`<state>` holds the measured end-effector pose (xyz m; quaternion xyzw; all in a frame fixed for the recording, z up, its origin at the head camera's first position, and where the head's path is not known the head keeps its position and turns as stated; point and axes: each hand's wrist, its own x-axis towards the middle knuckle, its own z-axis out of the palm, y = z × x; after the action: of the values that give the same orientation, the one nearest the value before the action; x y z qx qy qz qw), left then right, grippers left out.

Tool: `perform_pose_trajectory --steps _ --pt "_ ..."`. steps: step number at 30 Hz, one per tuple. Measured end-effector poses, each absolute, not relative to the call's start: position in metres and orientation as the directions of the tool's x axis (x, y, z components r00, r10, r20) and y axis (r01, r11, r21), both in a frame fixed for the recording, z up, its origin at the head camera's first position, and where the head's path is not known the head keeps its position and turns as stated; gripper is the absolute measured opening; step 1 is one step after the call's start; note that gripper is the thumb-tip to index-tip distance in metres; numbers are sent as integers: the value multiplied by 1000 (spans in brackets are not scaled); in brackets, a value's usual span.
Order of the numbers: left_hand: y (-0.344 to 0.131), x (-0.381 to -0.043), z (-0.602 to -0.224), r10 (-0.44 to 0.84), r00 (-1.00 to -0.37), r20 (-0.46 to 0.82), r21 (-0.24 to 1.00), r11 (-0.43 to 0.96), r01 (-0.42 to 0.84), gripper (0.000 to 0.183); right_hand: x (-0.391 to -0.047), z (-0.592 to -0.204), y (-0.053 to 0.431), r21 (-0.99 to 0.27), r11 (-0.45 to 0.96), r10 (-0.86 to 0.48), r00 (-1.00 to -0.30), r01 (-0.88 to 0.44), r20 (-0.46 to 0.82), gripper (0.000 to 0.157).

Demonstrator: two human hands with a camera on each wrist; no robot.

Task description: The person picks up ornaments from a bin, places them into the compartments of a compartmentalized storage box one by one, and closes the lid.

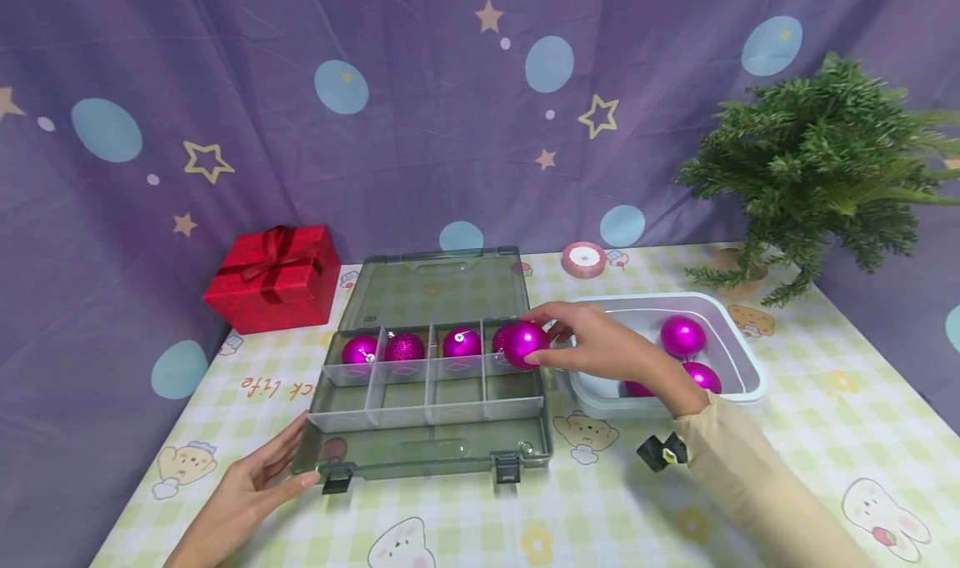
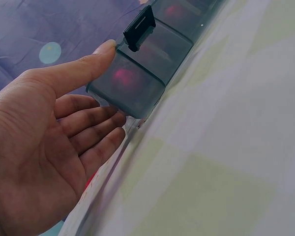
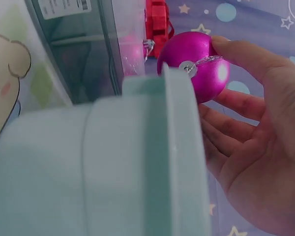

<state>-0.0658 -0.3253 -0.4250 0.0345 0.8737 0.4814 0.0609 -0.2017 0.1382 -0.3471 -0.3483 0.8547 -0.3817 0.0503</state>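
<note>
A glossy magenta Christmas bauble (image 1: 525, 346) is pinched between the thumb and fingers of my right hand (image 1: 603, 343), above the right end of a divided plastic storage box (image 1: 427, 418). In the right wrist view, a silver string hangs from the bauble's cap (image 3: 188, 69). The box's grey see-through lid (image 1: 442, 289) lies back. Along its rear row sit several magenta baubles, among them a glittery one (image 1: 404, 348); another is partly hidden behind the held bauble. My left hand (image 1: 251, 489) holds the box's front left corner, thumb (image 2: 86, 71) near a black latch (image 2: 139, 28).
At the right, a pale blue tub (image 1: 738, 343) contains several magenta baubles (image 1: 683, 336). Behind stand a small artificial pine tree (image 1: 817, 160) and a pink ribbon roll (image 1: 583, 259). A red gift box (image 1: 273, 281) sits at the left. A purple curtain (image 1: 420, 151) hangs behind the table.
</note>
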Motion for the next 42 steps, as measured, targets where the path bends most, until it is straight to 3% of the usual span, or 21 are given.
perform_pose_trajectory --steps 13,23,29,42 --pt "-326 -67 -425 117 -990 -81 839 544 -5 79 -205 -356 113 -642 481 -673 -720 -597 166 50" --pt "-326 -67 -425 118 -990 -83 836 549 -5 79 -205 -358 119 -678 457 -682 -716 -576 149 48" --pt "-326 -67 -425 112 -989 -100 837 547 -23 80 -203 -355 130 -711 469 -652 -748 -523 120 54" --pt "-326 -67 -425 107 -989 -100 831 555 -24 80 -196 -353 175 -696 491 -556 -803 -524 212 41"
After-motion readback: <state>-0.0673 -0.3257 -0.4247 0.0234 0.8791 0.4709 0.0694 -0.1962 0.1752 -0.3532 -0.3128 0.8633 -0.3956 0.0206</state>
